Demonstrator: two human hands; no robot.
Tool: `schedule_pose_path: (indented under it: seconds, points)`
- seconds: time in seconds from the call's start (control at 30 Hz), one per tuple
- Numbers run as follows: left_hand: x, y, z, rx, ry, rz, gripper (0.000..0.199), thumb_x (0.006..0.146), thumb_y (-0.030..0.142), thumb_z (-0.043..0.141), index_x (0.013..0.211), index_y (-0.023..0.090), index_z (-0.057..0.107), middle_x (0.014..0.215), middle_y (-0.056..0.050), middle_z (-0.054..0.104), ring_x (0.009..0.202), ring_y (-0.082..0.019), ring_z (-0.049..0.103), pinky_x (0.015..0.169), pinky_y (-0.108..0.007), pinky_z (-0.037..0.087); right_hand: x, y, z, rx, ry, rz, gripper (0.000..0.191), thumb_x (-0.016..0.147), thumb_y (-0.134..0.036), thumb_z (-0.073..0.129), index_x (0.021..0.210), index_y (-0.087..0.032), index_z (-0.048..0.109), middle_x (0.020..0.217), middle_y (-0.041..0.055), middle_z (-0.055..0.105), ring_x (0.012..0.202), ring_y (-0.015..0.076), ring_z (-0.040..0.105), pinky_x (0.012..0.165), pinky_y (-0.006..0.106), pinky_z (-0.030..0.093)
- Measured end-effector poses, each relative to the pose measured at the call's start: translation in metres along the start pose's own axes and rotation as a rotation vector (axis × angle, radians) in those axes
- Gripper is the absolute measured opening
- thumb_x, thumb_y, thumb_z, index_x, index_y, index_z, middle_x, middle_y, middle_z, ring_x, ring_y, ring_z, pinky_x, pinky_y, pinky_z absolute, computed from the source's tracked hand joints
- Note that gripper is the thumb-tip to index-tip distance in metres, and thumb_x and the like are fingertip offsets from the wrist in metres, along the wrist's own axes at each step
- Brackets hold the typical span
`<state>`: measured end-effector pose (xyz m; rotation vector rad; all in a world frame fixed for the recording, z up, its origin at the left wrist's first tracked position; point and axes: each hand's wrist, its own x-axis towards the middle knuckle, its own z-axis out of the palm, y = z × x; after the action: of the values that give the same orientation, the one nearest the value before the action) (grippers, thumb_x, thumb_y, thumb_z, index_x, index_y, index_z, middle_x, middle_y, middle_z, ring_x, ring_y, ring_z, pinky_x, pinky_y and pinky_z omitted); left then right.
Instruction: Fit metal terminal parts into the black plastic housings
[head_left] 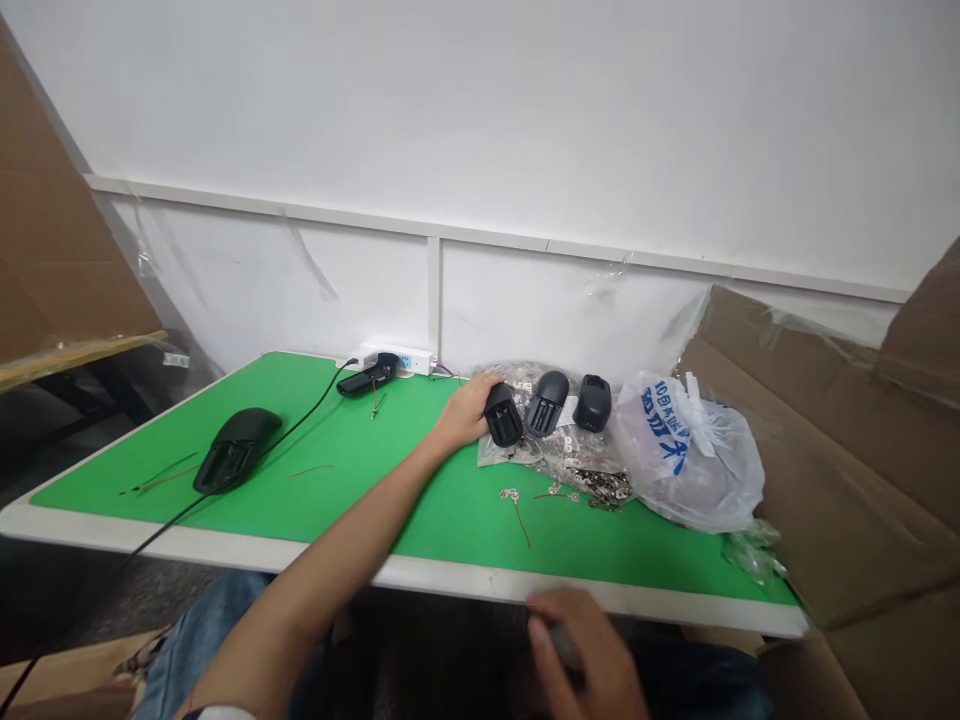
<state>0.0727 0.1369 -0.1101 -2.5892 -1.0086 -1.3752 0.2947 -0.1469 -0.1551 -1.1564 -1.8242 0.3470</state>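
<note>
My left hand (471, 408) reaches across the green tabletop (442, 500), its fingers round the left side of a black casing (503, 416) with an open hollow. That casing rests on a clear plastic bag (495, 450) of small metal parts. Beside it stand a second black casing (547, 403) and a black rounded piece (593, 403). Below the table's front edge, my right hand (577, 650) is blurred, its fingers curled round a greyish thing I cannot make out.
A large black casing (238, 450) with a cable lies at the left. A black tool (369, 376) is near the white power strip (409, 360). A white plastic bag (686, 455) and cardboard (847, 450) stand right. Small metal parts (600, 484) and thin wires lie about.
</note>
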Motion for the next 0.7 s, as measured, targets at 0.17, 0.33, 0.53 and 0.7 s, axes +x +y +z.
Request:
schedule_pose_path:
  seconds: [0.17,0.33,0.53,0.7]
  points:
    - [-0.001,-0.002,-0.002,0.040,0.093,-0.071,0.051,0.088,0.017,0.056,0.139,0.015,0.057,0.130,-0.016,0.069,0.122,-0.031,0.066,0.105,-0.050,0.056,0.080,0.047,-0.034,-0.292,-0.079,0.085,0.022,0.100,-0.032,0.055,0.111,-0.023,0.072,0.111,0.0113,0.071,0.102,0.0310,0.070,0.088,0.045,0.057]
    - [-0.002,-0.011,0.001,0.023,0.167,-0.166,0.056,0.086,0.016,0.055,0.142,0.016,0.053,0.132,-0.018,0.068,0.122,-0.033,0.067,0.104,-0.052,0.058,0.100,0.072,-0.027,-0.460,-0.006,0.045,0.022,0.098,-0.026,0.055,0.111,-0.018,0.071,0.112,0.0142,0.065,0.107,0.0317,0.063,0.092,0.047,0.055]
    - [-0.005,-0.007,0.002,0.015,0.069,-0.143,0.064,0.084,0.011,0.054,0.147,0.017,0.048,0.143,-0.016,0.064,0.129,-0.030,0.064,0.110,-0.048,0.055,0.091,0.089,-0.019,-0.529,0.076,-0.043,0.018,0.100,-0.028,0.057,0.098,-0.021,0.073,0.114,0.0140,0.061,0.106,0.0312,0.058,0.092,0.049,0.054]
    - [-0.005,0.000,-0.003,0.002,0.025,-0.215,0.059,0.085,0.011,0.055,0.144,0.016,0.051,0.141,-0.015,0.066,0.126,-0.029,0.066,0.107,-0.044,0.055,0.097,0.095,-0.019,-0.545,0.006,-0.054,0.018,0.103,-0.023,0.052,0.095,-0.019,0.068,0.116,0.0149,0.062,0.109,0.0318,0.060,0.093,0.048,0.055]
